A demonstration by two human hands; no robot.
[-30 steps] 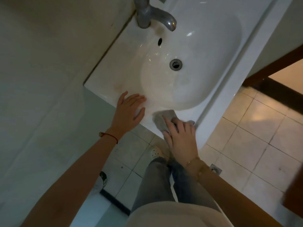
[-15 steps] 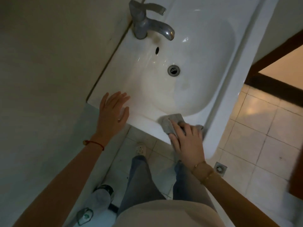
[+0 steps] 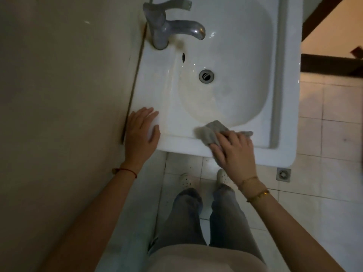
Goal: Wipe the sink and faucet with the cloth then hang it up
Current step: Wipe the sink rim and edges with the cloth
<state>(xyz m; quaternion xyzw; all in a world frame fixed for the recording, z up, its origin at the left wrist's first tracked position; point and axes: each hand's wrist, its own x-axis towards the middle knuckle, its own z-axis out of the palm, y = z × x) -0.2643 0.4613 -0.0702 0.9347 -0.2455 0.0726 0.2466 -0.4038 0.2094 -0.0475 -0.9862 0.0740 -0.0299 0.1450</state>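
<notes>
Bare forearms, red string bracelet (image 3: pixel 125 170) behind the left hand's fingers, gold bracelets (image 3: pixel 253 188) behind the right's, grey trousers (image 3: pixel 206 218), white perforated clogs (image 3: pixel 185 179).

Dim, wide-angle head view with warmer light at upper right.
We see small glare spots on the sink (image 3: pixel 225 46) and faucet (image 3: pixel 170 28); the lower frame is dark, soft and bowed.
</notes>
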